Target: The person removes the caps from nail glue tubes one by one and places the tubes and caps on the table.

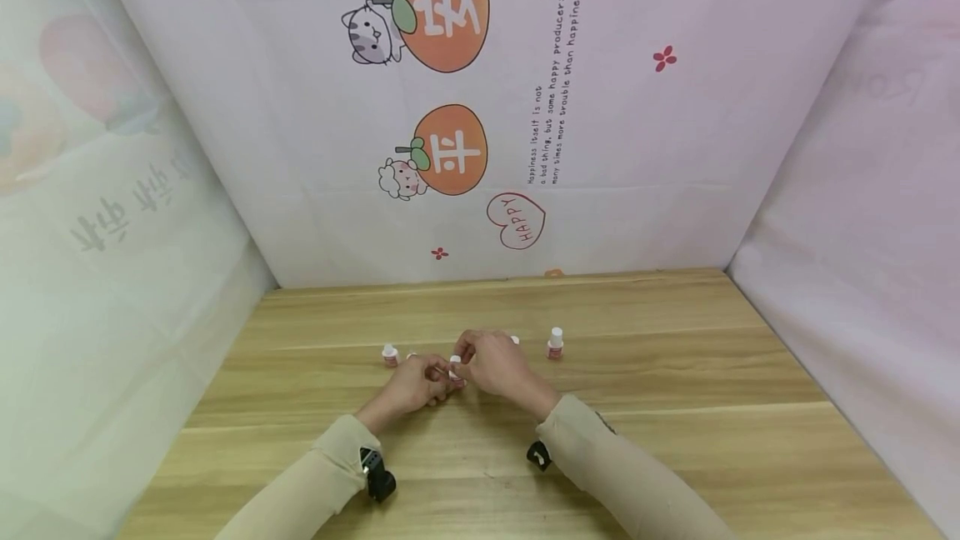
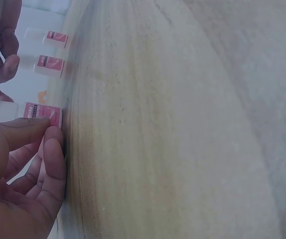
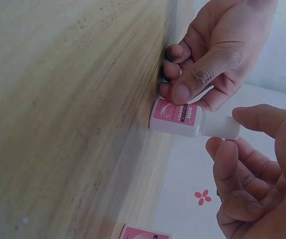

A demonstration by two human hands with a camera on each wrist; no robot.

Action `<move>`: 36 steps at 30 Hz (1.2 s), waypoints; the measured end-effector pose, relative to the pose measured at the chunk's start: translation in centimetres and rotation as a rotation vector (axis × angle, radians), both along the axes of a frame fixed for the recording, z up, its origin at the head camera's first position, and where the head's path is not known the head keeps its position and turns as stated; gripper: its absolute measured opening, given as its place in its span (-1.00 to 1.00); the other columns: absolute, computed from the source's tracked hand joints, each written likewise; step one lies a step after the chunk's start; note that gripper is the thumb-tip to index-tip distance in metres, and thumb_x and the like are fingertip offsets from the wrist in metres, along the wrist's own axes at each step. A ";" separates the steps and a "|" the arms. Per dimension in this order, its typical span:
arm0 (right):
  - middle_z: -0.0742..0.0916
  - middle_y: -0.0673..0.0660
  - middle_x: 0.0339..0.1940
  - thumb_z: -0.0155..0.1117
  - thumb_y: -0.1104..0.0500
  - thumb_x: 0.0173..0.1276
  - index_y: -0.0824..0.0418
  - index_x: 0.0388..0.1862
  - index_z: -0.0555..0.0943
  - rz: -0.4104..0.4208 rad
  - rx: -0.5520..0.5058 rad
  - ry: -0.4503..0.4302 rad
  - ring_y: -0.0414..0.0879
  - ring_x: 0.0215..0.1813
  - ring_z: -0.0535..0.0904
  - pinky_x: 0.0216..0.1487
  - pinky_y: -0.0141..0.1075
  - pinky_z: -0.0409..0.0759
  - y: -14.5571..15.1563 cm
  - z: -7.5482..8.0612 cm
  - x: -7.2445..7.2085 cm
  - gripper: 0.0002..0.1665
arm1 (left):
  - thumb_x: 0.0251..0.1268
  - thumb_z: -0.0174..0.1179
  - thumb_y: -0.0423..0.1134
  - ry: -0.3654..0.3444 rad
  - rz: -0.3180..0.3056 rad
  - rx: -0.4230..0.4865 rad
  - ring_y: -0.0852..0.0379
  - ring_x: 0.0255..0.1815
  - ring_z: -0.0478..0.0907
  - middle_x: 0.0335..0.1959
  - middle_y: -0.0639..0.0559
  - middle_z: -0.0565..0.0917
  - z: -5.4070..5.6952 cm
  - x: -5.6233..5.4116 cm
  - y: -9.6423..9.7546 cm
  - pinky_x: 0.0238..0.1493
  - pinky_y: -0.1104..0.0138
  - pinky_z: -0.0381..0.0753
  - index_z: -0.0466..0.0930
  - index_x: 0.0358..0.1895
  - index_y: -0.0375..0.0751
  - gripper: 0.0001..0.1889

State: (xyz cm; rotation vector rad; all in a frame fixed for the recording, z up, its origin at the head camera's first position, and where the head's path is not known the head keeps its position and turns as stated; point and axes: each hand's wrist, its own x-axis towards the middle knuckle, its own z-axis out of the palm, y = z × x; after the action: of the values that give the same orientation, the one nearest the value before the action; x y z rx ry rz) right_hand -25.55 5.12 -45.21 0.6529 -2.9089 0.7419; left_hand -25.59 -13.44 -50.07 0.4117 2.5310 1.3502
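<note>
Small white bottle [image 3: 175, 121], pink label, one: stands upright on the wood-grain table [image 1: 480, 465], between the two hands. Left hand [image 1: 411, 383]: thumb and fingers pinch the labelled body, low down. Right hand [image 1: 497, 362]: thumb and fingertips close on the white cap [image 3: 221, 126]. Further bottles, matching: outer left bottle [image 1: 390, 356]; inner left bottle [image 1: 412, 356], mostly hidden; inner right bottle [image 1: 515, 340], mostly hidden; outer right bottle [image 1: 555, 344], upright.

Wood-grain table [image 1: 465, 473]; white backdrop [image 1: 637, 182] behind, red heart [image 1: 517, 222] printed low; left panel [image 1: 97, 340], faint strawberry print [image 1: 97, 69], perhaps.
</note>
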 end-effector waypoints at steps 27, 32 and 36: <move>0.71 -0.15 -0.43 0.45 -0.02 0.25 -0.04 -0.32 0.65 0.002 -0.022 -0.005 -0.27 -0.37 0.55 -0.26 -0.34 0.49 0.0 -0.2 -0.1 -0.84 | 0.25 0.20 -0.52 0.012 0.005 -0.003 0.23 -0.50 0.58 -0.36 -0.12 0.77 0.0 0.1 0.0 -0.48 0.35 0.64 0.67 -0.09 -0.31 -0.80; 0.69 -0.17 -0.44 0.44 -0.02 0.25 -0.05 -0.33 0.65 0.005 -0.018 -0.008 -0.28 -0.37 0.53 -0.27 -0.35 0.48 0.0 -0.3 -0.1 -0.86 | 0.27 0.21 -0.51 0.010 0.005 0.003 0.23 -0.50 0.58 -0.37 -0.12 0.77 0.0 0.1 0.0 -0.48 0.34 0.64 0.66 -0.08 -0.33 -0.81; 0.69 -0.16 -0.44 0.45 -0.02 0.25 -0.03 -0.32 0.65 0.003 -0.021 -0.005 -0.28 -0.39 0.51 -0.28 -0.36 0.47 0.0 -0.2 0.0 -0.84 | 0.28 0.20 -0.51 0.002 0.005 0.005 0.23 -0.49 0.58 -0.35 -0.13 0.77 0.2 0.1 0.0 -0.47 0.35 0.63 0.66 -0.07 -0.32 -0.80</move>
State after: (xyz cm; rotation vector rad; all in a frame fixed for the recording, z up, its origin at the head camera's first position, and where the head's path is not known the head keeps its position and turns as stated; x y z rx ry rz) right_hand -25.59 5.13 -45.44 0.6550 -2.9008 0.7744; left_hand -25.46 -13.40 -49.90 0.4075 2.5324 1.3588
